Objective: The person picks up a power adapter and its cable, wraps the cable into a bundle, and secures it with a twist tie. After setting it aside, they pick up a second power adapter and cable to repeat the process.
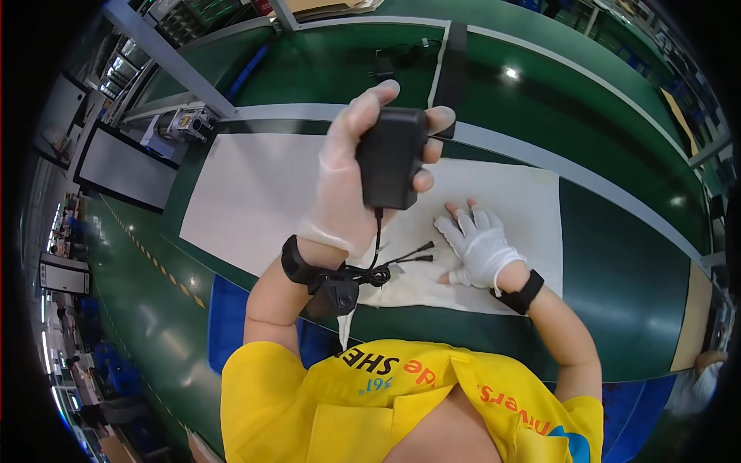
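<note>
My left hand [340,185], in a whitish glove with bare fingertips, is raised over the bench. Its fingers wrap around a black power adapter [392,158]. From the adapter's lower end a black cable [373,275] hangs in a tied coil near my left wrist, and two thin leads with connectors [421,252] stick out to the right. My right hand [482,247], in a similar glove, rests palm down with fingers spread on a white sheet [525,197]. Nothing shows in it, though its palm is hidden. Each wrist wears a black strap.
The sheet lies on a green bench [617,255]. Behind it runs a grey metal rail [532,147], with a dark upright strip [450,69] and a small black plug [384,65] beyond. Blue bins [228,324] stand below the near edge. Another person's arm [708,360] shows at far right.
</note>
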